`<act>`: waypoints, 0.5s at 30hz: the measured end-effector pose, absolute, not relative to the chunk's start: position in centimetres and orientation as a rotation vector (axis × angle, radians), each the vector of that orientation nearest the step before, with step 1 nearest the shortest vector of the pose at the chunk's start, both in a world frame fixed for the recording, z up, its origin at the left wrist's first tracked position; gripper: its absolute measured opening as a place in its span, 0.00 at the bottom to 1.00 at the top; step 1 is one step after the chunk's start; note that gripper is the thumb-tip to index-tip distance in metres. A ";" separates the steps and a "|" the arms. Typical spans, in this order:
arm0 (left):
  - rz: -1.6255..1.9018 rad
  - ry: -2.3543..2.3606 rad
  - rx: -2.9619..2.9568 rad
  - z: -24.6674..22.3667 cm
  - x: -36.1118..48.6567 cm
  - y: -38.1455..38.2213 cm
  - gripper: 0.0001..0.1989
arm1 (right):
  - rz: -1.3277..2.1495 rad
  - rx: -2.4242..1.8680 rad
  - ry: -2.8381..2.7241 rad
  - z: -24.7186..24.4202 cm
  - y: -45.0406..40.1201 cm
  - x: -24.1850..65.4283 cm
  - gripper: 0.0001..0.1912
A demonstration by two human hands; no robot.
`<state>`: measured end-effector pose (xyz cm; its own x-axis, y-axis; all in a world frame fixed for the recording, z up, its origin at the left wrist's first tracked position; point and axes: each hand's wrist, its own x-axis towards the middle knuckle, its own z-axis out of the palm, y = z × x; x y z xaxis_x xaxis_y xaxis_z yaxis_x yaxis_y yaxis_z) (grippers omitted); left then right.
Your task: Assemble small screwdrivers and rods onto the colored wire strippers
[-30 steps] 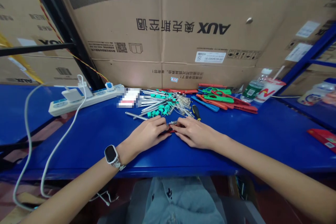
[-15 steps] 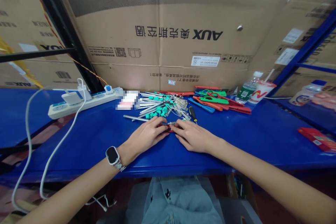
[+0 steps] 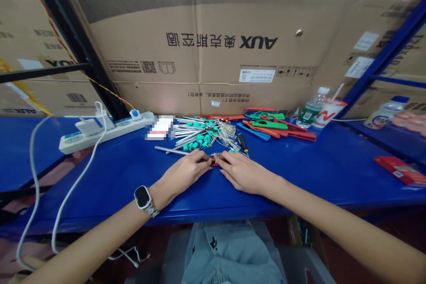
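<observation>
My left hand [image 3: 189,168] and my right hand [image 3: 245,171] meet fingertip to fingertip low over the blue table [image 3: 133,168]. Both are closed in a pinch around a small red piece [image 3: 214,163], most of which the fingers hide. Just beyond them lies a heap of thin silvery metal rods [image 3: 186,134] with teal tips [image 3: 196,143] and clear plastic parts [image 3: 228,133]. A screwdriver with a black and yellow handle [image 3: 242,142] rests behind my right hand.
Red, green and blue plastic pieces [image 3: 269,125] are stacked at the back, near a bottle [image 3: 309,113] and a paper cup [image 3: 327,114]. A power strip [image 3: 80,142] with white cables stands left. Cardboard [image 3: 159,84] walls the back; a red packet [image 3: 397,170] lies right.
The view has shifted slightly. My hands stay together at the same spot; the fingertips have moved a little, and the thin silvery part between them shows less now.
</observation>
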<state>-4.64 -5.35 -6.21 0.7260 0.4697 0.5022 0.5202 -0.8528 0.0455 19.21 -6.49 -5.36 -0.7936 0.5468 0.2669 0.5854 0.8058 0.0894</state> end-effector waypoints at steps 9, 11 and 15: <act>-0.863 -0.816 -2.868 -6.3 -4.8 -5.0 0.16 | -0.211 -0.945 -2.777 -4.9 -6.7 18.9 0.21; -0.868 -0.820 -2.876 -6.4 -4.7 -4.9 0.15 | -0.222 -0.949 -2.777 -4.9 -6.8 18.9 0.20; -0.963 -0.832 -2.900 -6.7 -4.9 -4.5 0.14 | -0.242 -0.953 -2.756 -5.0 -6.8 18.8 0.19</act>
